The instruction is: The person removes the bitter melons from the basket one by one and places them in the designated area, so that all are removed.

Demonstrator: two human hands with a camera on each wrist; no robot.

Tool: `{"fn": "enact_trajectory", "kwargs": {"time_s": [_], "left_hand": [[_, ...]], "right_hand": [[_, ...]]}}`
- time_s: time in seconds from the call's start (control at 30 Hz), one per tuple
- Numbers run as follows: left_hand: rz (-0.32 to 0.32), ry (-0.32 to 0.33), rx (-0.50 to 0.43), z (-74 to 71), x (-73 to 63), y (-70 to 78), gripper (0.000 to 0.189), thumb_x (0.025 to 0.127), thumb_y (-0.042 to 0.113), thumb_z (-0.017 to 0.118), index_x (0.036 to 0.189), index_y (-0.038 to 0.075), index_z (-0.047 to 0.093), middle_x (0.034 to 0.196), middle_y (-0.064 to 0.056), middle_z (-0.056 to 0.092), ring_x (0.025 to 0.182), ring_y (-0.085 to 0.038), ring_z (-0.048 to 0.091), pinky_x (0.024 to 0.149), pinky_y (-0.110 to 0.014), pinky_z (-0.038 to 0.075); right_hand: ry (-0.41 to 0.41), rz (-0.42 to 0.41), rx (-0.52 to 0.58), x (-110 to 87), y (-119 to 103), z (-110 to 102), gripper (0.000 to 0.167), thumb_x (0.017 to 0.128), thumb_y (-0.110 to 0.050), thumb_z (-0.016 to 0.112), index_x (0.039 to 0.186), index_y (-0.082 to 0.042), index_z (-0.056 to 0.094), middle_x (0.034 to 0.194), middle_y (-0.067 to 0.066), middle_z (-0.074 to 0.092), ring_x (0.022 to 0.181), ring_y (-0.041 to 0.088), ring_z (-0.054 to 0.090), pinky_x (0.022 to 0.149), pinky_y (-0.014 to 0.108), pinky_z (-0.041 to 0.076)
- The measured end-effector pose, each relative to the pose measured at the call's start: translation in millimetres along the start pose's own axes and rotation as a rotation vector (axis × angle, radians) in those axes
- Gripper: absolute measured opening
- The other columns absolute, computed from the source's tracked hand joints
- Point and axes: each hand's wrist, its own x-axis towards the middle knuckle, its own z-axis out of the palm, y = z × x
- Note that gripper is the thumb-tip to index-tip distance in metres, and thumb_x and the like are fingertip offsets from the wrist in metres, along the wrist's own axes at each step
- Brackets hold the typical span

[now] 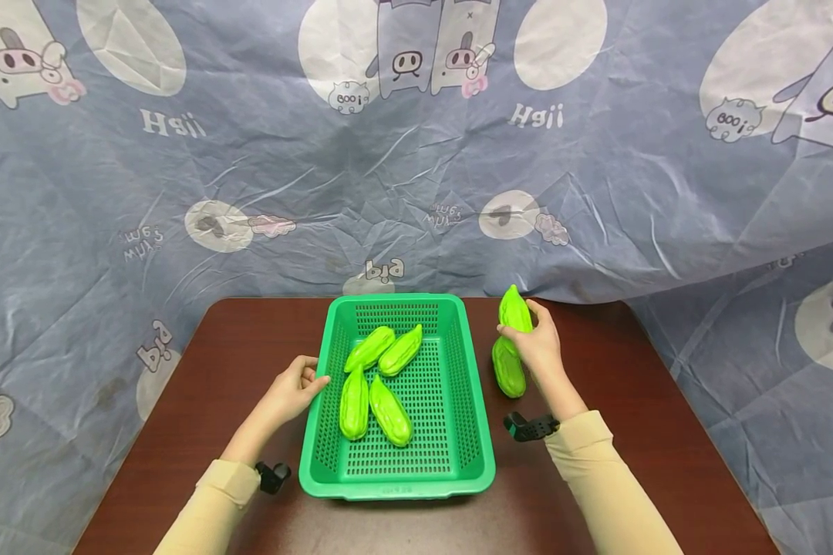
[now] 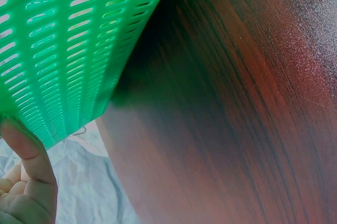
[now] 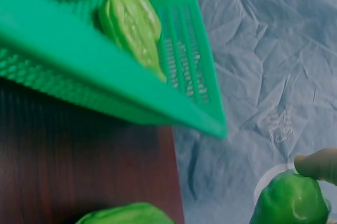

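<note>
On the left, my left hand (image 1: 293, 391) grips the left rim of a green plastic basket (image 1: 396, 490), thumb over the edge and fingers on the outside. The left wrist view shows the basket's slotted side wall (image 2: 68, 39) with a curled finger (image 2: 31, 153) against it. Inside the basket lie several light green bitter melons (image 1: 391, 412), ridged and tapered. To the right of the basket, my right hand (image 1: 537, 344) holds another bitter melon (image 1: 514, 308) between thumb and fingers, pointed end up. Just below it a second bitter melon (image 1: 508, 374) lies on the table, partly overlapped by the held one.
A dark red-brown wooden table (image 1: 250, 331) carries everything. Behind and around it hangs a blue-grey printed cloth (image 1: 361, 177), close to the table's far edge. Black straps with small devices (image 1: 531, 426) sit on both wrists.
</note>
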Motion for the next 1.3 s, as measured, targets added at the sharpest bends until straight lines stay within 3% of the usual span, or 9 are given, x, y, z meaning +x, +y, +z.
{"fn": "enact_trajectory", "kwargs": {"time_s": [0.23,0.53,0.97,1.3], "left_hand": [[-0.004,0.003,-0.01,-0.2,0.3,-0.2,0.05,0.1,0.025,0.059,0.139,-0.002,0.042,0.108,-0.013,0.055,0.095,-0.023,0.058,0.077,-0.034,0.05],[0.007,0.013,-0.011,0.7,1.8,-1.2,0.048,0.1,0.022,0.059,0.138,-0.004,0.043,0.106,-0.014,0.055,0.094,-0.024,0.058,0.077,-0.036,0.05],[-0.028,0.028,-0.011,3.0,0.5,1.6,0.046,0.1,0.024,0.059,0.136,-0.002,0.045,0.106,-0.013,0.055,0.094,-0.023,0.058,0.075,-0.033,0.05],[-0.001,0.049,-0.002,3.6,0.8,0.7,0.044,0.1,0.021,0.06,0.134,-0.003,0.047,0.103,-0.012,0.055,0.091,-0.022,0.058,0.075,-0.035,0.05]], "right_hand": [[0.056,0.016,0.006,6.0,16,-7,0.079,0.087,-0.014,0.071,0.154,-0.004,0.029,0.157,0.019,0.031,0.144,0.036,0.03,0.117,0.05,0.028],[0.054,0.059,-0.063,14.4,38,-15,0.078,0.089,-0.016,0.07,0.154,-0.002,0.028,0.157,0.022,0.029,0.146,0.039,0.026,0.118,0.052,0.025],[0.052,0.074,-0.144,18.9,71,-15,0.077,0.088,-0.016,0.07,0.151,0.002,0.03,0.153,0.029,0.031,0.141,0.044,0.03,0.116,0.055,0.026],[0.063,0.063,-0.189,22.0,93,-11,0.076,0.088,-0.018,0.07,0.15,0.004,0.031,0.147,0.032,0.034,0.136,0.048,0.033,0.113,0.058,0.028]]}}
